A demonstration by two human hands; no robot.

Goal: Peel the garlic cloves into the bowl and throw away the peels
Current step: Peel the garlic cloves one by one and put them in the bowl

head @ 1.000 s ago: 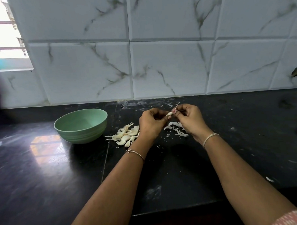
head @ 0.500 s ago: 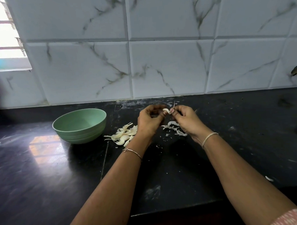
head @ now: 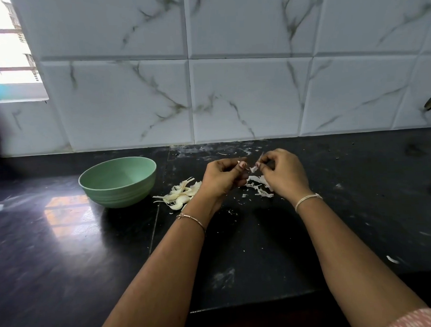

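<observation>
My left hand (head: 222, 179) is curled around a garlic clove that its fingers mostly hide. My right hand (head: 283, 175) pinches a thin white strip of peel (head: 253, 168) just right of the left thumb. Both hands hover above the black counter (head: 65, 244). A heap of unpeeled garlic cloves (head: 181, 195) lies on the counter left of my left hand. Loose white peels (head: 258, 186) lie under my right hand. The green bowl (head: 117, 181) stands left of the cloves; what I see of its inside is bare.
A white marble-tiled wall (head: 231, 88) rises behind the counter. A window (head: 4, 54) is at the far left. Small peel scraps (head: 391, 259) dot the counter at the right. The counter's front edge runs below my forearms.
My hands have drawn slightly apart. The peel strip has come away from the clove and now sits in my right fingertips.
</observation>
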